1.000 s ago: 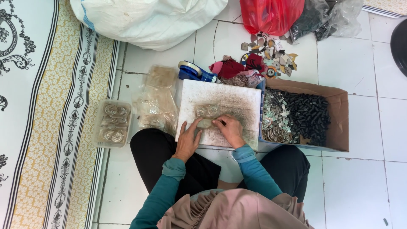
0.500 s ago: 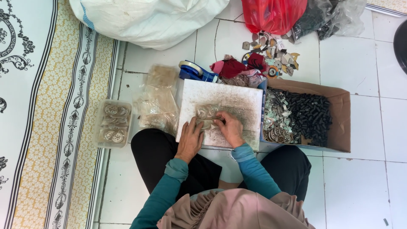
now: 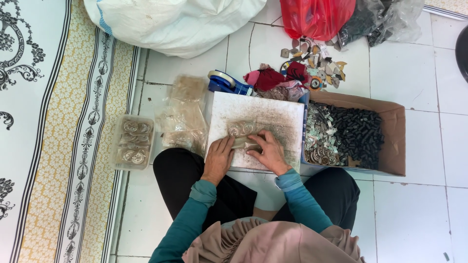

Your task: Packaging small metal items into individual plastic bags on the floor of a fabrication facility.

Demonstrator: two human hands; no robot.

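**Floor workstation, seen from above: two hands at a small clear packet on a speckled board**

- Work surface: flat square white board point(image 3: 263, 109), matt, speckled brown, on the person's lap and the tiled floor.
- Item in hand: small clear plastic packet point(image 3: 242, 135) of round silvery discs, glossy and crinkled, lying mid-board. Left hand point(image 3: 219, 158) lies flat at its 8 o'clock edge, fingers extended and touching the film. Right hand point(image 3: 268, 152) rests at its 4 o'clock edge, fingers curled down onto the packet; whether it pinches the film or only presses it cannot be told.
- At 9 o'clock of the board: loose heap of empty clear plastic bags point(image 3: 184, 119), limp and translucent; beyond it, a rectangular clear plastic tub point(image 3: 132, 142) of filled disc packets, beside a patterned cream and yellow rug point(image 3: 58, 146).
- At 3 o'clock: open brown cardboard box point(image 3: 396, 141), holding silvery round pieces on its left and small black cylindrical pieces on its right.
- At 12 o'clock: blue tape dispenser point(image 3: 226, 82), crumpled red and pink cloth scraps point(image 3: 273, 80), scattered small metal bits point(image 3: 317, 61).
- Further out at 12 o'clock: large white woven sack point(image 3: 170, 22), shiny red plastic bag point(image 3: 317, 17), clear bag of dark pieces point(image 3: 380, 19).
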